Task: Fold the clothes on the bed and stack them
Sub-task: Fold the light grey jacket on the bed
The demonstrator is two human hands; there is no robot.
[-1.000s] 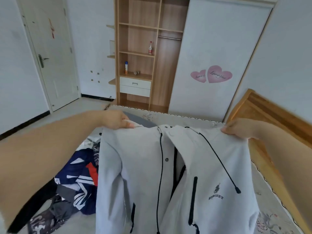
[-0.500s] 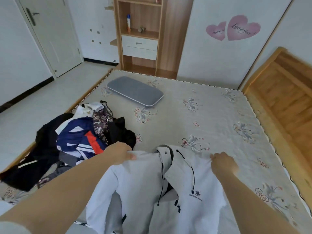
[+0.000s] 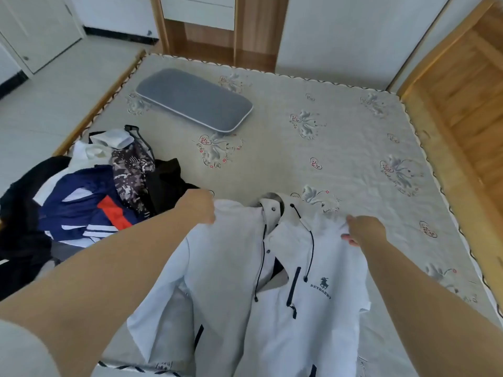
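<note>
1. A second ago the white hooded jacket [image 3: 275,268] hung upright in the air between both hands; now it lies front-up on the mattress [image 3: 340,148] near its near edge, hood toward the middle of the bed.
2. The left hand [image 3: 200,206] is curled round the jacket's left shoulder, gripping the cloth. The right hand [image 3: 363,229] pinches the other shoulder, thumb under the fabric as far as I can tell.
3. In my judgement this means spreading is nearly finished and folding proper comes next: the sleeves are not yet turned in, and the near sleeve [image 3: 163,322] lies bunched by the near edge.
4. Count of the task's things: one jacket in hand; one heap of unfolded clothes [image 3: 89,191] along the left edge, well apart from no stack, since no folded stack shows yet. In the heap I can tell a navy top with an orange patch, a patterned dark piece, black garments and something white; the exact number is unclear.
5. Other things: one grey pillow [image 3: 194,100] toward the far left corner of the mattress, and one wooden headboard [image 3: 462,104] along the right edge.
</note>
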